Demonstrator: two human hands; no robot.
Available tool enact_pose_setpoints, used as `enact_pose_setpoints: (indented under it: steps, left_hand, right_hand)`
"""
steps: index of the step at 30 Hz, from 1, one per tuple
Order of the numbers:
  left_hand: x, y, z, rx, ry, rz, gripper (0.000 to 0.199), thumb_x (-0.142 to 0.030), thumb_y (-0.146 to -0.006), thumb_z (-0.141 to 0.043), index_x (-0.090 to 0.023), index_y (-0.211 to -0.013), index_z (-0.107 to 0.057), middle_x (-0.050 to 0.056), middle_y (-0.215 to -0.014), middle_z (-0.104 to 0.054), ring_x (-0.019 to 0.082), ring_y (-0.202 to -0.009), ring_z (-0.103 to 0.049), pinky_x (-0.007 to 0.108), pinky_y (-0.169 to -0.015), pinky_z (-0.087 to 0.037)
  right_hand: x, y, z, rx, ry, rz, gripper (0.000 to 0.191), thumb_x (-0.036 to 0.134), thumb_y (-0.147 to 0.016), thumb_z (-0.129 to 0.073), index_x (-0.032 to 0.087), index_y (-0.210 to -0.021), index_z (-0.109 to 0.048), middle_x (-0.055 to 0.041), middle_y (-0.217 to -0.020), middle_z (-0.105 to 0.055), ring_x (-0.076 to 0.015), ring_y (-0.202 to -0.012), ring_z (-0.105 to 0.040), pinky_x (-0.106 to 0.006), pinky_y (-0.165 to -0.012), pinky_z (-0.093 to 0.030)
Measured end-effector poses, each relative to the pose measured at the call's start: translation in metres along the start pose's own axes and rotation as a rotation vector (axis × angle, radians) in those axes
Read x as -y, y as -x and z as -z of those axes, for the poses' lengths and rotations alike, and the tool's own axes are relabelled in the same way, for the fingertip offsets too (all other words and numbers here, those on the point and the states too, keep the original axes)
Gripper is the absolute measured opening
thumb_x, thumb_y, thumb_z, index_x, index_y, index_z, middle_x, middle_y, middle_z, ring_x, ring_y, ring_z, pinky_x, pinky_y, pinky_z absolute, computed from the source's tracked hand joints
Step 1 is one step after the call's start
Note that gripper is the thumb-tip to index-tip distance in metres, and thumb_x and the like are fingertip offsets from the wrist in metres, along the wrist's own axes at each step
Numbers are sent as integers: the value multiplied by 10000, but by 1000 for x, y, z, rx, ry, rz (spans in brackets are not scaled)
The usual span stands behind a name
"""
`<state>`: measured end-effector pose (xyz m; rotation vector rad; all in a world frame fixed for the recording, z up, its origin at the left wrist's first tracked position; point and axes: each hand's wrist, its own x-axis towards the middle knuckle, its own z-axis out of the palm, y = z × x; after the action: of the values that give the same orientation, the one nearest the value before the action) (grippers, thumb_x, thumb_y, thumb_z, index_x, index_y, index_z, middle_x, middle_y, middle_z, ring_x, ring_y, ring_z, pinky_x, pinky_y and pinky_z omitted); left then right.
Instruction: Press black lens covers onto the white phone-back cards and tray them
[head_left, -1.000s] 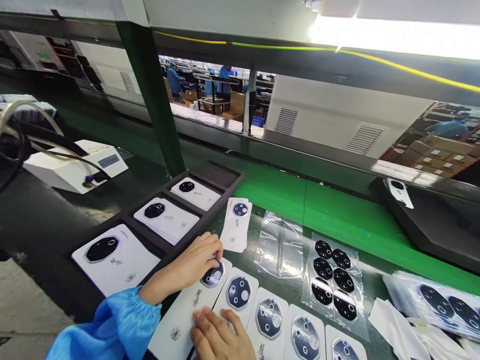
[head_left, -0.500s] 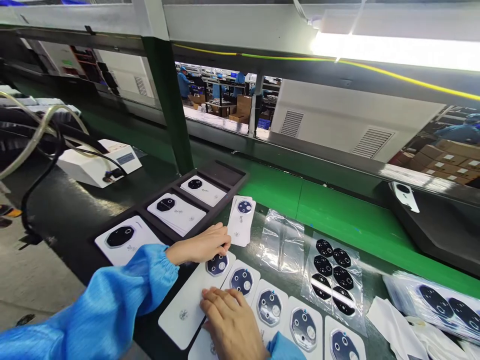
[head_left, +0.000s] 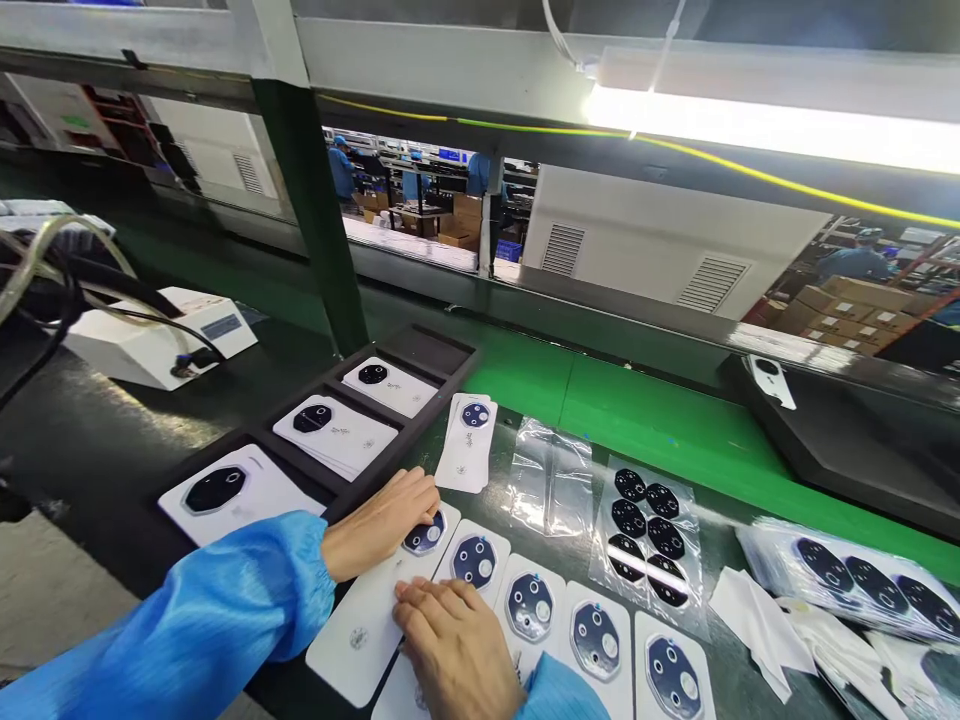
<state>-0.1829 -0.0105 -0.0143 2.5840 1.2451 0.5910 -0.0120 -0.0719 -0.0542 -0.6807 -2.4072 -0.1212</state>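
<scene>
A row of white phone back covers with dark octagonal camera plates lies on the bench in front of me. My left hand reaches over the leftmost back cover, its bent fingers closed at the dark camera plate; the fingertips are partly hidden, so what they pinch cannot be made out. Beside it, my right hand lies palm down with fingers stretched out. Its fingertips touch the right edge of that same cover, while the palm covers part of the second one.
At left, a black compartment tray holds more covers. Behind the row lie a stack of covers, a clear bag and a film sheet of black plates. White cloths and bagged plates are at right.
The view has shifted slightly, moving the bench contents a little left. My left hand has moved slightly over the leftmost cover's camera plate; my right hand stays in place.
</scene>
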Motion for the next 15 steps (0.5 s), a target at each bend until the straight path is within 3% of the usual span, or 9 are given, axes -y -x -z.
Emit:
enact_pose_setpoints:
  steps: [10,13,15]
  left_hand:
    - [-13,28,2,-43,-10,-49,295,48,-814,-244,-205,-752,-383,-1,-751,-459,160,-702,-427,274,-637,-342]
    - [-20,36,14,-40,24,-69,294,4,-870,-219,-211,-769,-393,-5,-743,-473,148,-685,-455,241,-634,-386]
    - [-24,44,27,31,122,-49,276,-49,-913,-222,-215,-788,-405,-9,-756,-488,134,-691,-489,207,-649,-418]
  right_hand:
    - [3,-11,11,-129,-30,-25,403,187,-1032,-210,177,-970,-608,8,-976,-750,-112,-892,-671,-257,-734,-510]
    - [3,-8,9,-108,-64,-26,333,191,-1026,-264,168,-978,-592,-15,-1001,-744,-134,-900,-680,-272,-750,-517]
    - [2,-4,8,-64,-172,-63,232,305,-1001,-392,168,-988,-579,-44,-999,-738,-169,-907,-686,-283,-776,-530]
